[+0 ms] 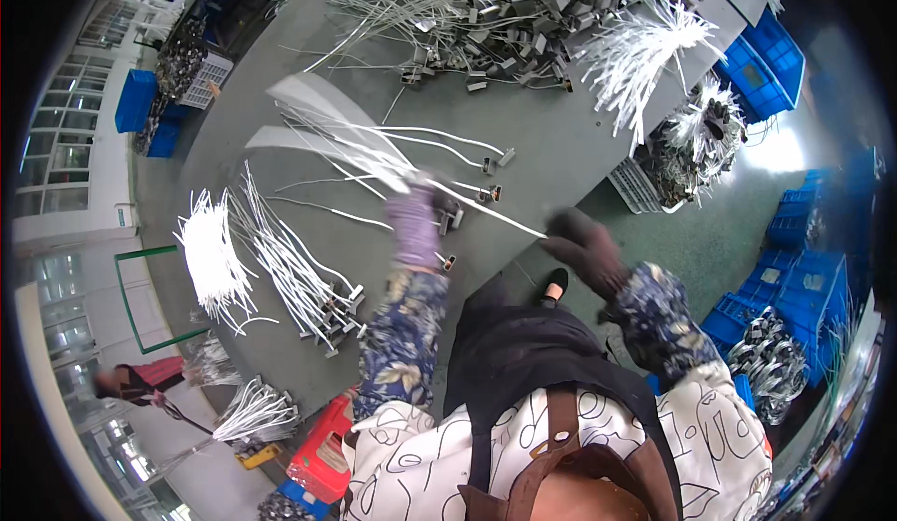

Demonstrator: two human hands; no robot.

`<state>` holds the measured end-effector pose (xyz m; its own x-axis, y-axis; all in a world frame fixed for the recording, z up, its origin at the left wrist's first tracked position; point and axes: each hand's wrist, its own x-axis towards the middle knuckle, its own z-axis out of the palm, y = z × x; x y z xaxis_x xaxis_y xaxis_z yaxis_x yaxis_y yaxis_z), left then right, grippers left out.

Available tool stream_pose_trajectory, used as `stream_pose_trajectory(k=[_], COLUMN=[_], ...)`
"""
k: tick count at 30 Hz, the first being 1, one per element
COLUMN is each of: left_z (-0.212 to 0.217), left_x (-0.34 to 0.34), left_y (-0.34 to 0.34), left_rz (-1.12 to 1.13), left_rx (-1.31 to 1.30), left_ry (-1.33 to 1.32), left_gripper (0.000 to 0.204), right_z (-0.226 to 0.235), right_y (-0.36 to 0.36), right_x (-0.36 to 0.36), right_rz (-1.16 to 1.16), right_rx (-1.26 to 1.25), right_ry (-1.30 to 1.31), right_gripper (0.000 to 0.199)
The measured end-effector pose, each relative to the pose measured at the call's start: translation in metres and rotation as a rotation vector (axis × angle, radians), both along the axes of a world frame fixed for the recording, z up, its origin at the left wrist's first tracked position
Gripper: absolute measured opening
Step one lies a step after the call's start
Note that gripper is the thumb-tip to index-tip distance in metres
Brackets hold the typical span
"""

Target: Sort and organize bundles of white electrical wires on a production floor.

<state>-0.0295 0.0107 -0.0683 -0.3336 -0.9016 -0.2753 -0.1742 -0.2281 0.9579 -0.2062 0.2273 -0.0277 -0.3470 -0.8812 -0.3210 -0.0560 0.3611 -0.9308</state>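
Observation:
My left hand (413,224), in a purple glove, is closed round a bunch of white strands (360,142) above the grey table. Their far ends fan out and are smeared by motion. A single white wire (500,215) runs from beside this hand to my right hand (587,248). That hand, in a dark glove, is closed at the wire's end, past the table edge; its fingertips are blurred. Around my left hand lie several loose white wires with small metal-cased parts (488,164) at their ends. Some of these parts are partly hidden behind the glove.
Left on the table lie a bundle of white strands (213,250) and wires with metal parts (294,250). A large heap of metal parts (523,30) covers the far side, with white strands (649,54) to its right. Blue crates (761,68) and a filled white basket (637,185) stand at right.

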Motion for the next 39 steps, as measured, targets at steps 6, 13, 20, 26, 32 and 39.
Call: stream_pose_trajectory(k=[6, 13, 20, 26, 32, 39], left_z=[0.015, 0.021, 0.023, 0.031, 0.002, 0.069], left_x=[0.021, 0.009, -0.032, -0.090, -0.095, -0.078], left_y=[-0.028, -0.039, -0.001, 0.056, 0.020, -0.008], left_rz=[-0.041, 0.058, 0.080, -0.054, 0.005, 0.083], left_rx=[0.065, 0.152, 0.552, 0.859, 0.512, 0.298], left_ry=[-0.241, 0.314, 0.564, 0.785, 0.770, 0.713], left_gripper=[0.027, 0.033, 0.039, 0.019, 0.020, 0.023], right_z=[0.046, -0.047, 0.005, 0.023, -0.020, -0.024], right_y=[-0.127, -0.255, -0.133, 0.027, 0.204, 0.220], right_x=[-0.008, -0.088, -0.070, -0.012, -0.005, -0.007], right_rz=[0.396, 0.379, -0.207, -0.205, -0.312, -0.251], right_rx=[0.049, 0.296, 0.081, 0.036, 0.603, 0.624], right_ry=[0.559, 0.855, -0.162, -0.518, -0.340, -0.283], right_gripper=[0.070, 0.050, 0.022, 0.010, 0.015, 0.022])
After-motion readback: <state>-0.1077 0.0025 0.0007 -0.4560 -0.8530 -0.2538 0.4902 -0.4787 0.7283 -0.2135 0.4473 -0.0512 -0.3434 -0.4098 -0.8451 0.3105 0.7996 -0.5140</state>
